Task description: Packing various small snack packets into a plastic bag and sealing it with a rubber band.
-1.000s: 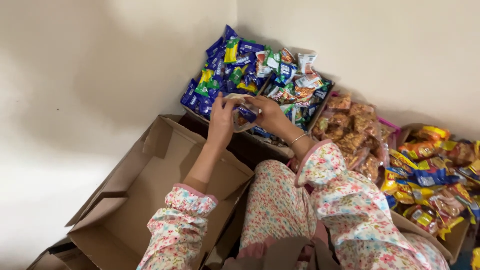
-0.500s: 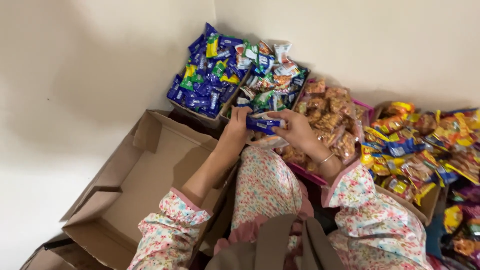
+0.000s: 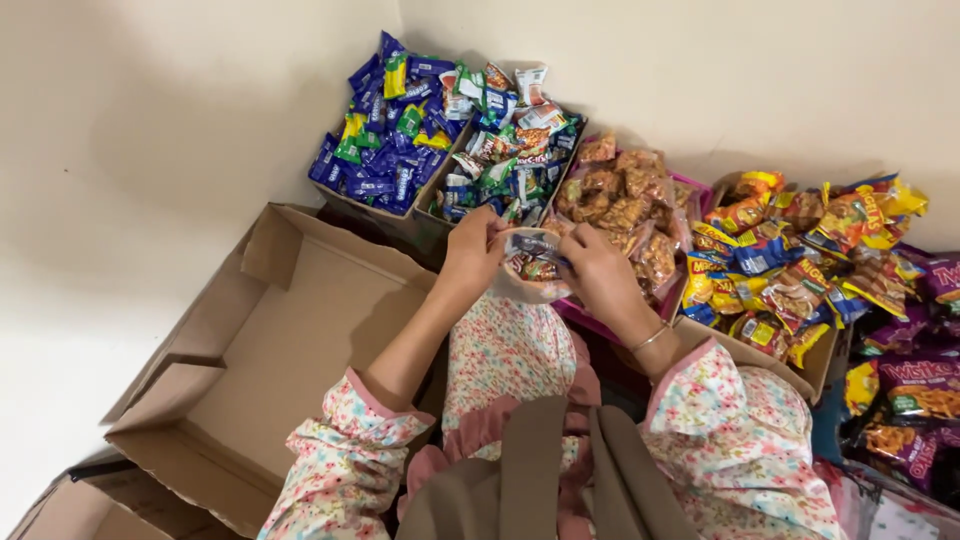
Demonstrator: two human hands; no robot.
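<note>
Against the pale corner walls, above the boxes of snack packets (image 3: 455, 130), you are now gripping a clear bag of snacks (image 3: 532, 262) with both left hand (image 3: 474, 252) and right hand (image 3: 594, 275), where a blue packet sat moments ago, beside the empty cardboard box (image 3: 290, 350).

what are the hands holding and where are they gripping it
Both hands hold one clear bag of small snack packets. The left hand pinches its left edge near the top, and the right hand grips its right side.
</note>
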